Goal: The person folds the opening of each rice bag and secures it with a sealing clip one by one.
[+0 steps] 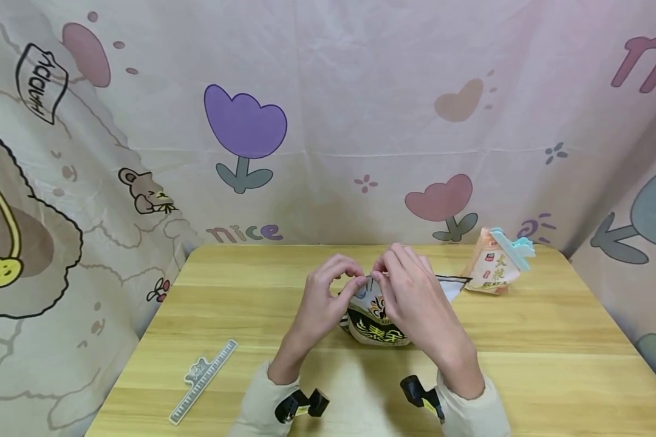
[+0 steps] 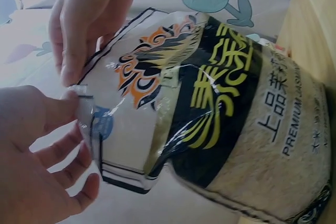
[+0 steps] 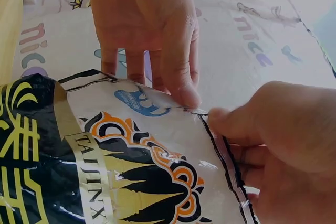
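Observation:
A plastic bag of rice (image 1: 379, 325), black and white with yellow characters, stands on the wooden table. My left hand (image 1: 328, 297) pinches its top edge between thumb and fingers, near the blue mark (image 2: 102, 123). Close beside it, my right hand (image 1: 415, 297) pinches the same edge; in the right wrist view the two thumbs nearly meet there. Pale grains show through the lower part of the bag in the left wrist view. The right hand hides part of the bag in the head view.
To the left lies a long whitish sealing clip (image 1: 203, 381) with ruler-like marks. At the back right stands a small orange-and-white packet (image 1: 489, 267) with a light blue clip (image 1: 512, 247) across its top. A patterned cloth (image 1: 328, 121) hangs behind the table (image 1: 552, 364).

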A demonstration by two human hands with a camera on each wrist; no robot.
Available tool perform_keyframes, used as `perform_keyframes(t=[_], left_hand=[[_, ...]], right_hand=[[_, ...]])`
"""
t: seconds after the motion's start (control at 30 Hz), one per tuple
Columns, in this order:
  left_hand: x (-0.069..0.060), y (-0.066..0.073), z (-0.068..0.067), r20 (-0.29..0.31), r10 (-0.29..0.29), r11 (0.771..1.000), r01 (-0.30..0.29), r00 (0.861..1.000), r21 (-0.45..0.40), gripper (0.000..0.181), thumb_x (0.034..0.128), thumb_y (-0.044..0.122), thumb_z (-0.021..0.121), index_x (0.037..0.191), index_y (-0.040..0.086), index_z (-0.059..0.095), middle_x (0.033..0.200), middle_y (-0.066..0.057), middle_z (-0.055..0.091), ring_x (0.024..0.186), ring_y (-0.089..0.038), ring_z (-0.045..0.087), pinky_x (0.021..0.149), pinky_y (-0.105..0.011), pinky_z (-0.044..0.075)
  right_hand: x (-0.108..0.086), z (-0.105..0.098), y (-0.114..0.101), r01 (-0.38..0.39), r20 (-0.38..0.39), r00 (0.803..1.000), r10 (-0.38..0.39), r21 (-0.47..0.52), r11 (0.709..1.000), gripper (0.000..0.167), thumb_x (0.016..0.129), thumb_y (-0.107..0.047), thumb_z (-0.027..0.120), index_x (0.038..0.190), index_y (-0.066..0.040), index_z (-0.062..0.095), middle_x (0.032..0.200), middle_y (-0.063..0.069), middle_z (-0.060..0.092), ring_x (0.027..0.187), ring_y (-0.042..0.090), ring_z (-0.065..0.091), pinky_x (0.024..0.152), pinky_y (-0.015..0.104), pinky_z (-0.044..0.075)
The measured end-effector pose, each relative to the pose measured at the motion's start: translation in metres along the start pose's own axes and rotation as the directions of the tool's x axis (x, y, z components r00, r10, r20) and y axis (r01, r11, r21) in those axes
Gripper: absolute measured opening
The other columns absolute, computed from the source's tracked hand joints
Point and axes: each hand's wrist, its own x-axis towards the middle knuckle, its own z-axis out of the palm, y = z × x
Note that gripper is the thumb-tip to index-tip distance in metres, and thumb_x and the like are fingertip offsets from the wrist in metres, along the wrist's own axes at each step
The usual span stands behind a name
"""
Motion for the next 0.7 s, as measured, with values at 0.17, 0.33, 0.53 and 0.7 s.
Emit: perform_keyframes(t=[0.17, 0.33, 0.53, 0.7], left_hand=[[0.0004, -0.0026, 0.0054, -0.042, 0.016, 1.0, -0.017, 0.999, -0.017, 0.006, 0.0915, 0.004, 0.076, 0.091, 0.008, 0.071, 0.094, -0.001, 0.068, 0.089, -0.017, 0.063, 0.081, -0.041, 0.052], [-0.0003, -0.0038, 0.0071, -0.063, 0.015, 0.999, -0.017, 0.998, -0.031, 0.006, 0.0911, 0.001, 0.075, 0.094, 0.007, 0.074, 0.098, -0.002, 0.069, 0.092, -0.019, 0.064, 0.082, -0.043, 0.052], [-0.001, -0.0024, 0.0094, -0.072, 0.089, 0.996, -0.089, 0.993, -0.002, 0.006, 0.091, -0.002, 0.074, 0.092, 0.004, 0.073, 0.098, -0.006, 0.069, 0.094, -0.021, 0.063, 0.087, -0.036, 0.052], [-0.0014, 0.0003, 0.0094, -0.074, 0.109, 0.994, -0.107, 0.991, 0.031, 0.004, 0.0908, 0.001, 0.075, 0.091, 0.004, 0.073, 0.097, -0.006, 0.068, 0.097, -0.022, 0.062, 0.089, -0.036, 0.051]], right_hand=[[0.0003, -0.0004, 0.0009, -0.013, 0.013, 1.0, 0.013, 0.023, 1.0, 0.009, 0.096, -0.008, 0.069, 0.098, -0.01, 0.061, 0.093, -0.002, 0.054, 0.086, 0.016, 0.049, 0.081, 0.038, 0.041], [0.0018, 0.0006, 0.001, -0.005, 0.016, 1.0, 0.004, 0.023, 1.0, 0.005, 0.098, -0.008, 0.066, 0.096, -0.009, 0.061, 0.093, -0.002, 0.054, 0.087, 0.017, 0.05, 0.081, 0.038, 0.041], [0.0005, -0.0011, 0.001, 0.004, 0.04, 0.999, -0.005, 0.029, 1.0, 0.006, 0.098, -0.009, 0.067, 0.097, -0.01, 0.062, 0.094, -0.003, 0.054, 0.088, 0.017, 0.05, 0.082, 0.036, 0.04], [0.0001, -0.0006, 0.0031, 0.021, 0.033, 0.999, -0.023, 0.052, 0.998, 0.006, 0.098, -0.008, 0.066, 0.096, -0.01, 0.061, 0.093, -0.003, 0.055, 0.087, 0.016, 0.05, 0.079, 0.035, 0.038]])
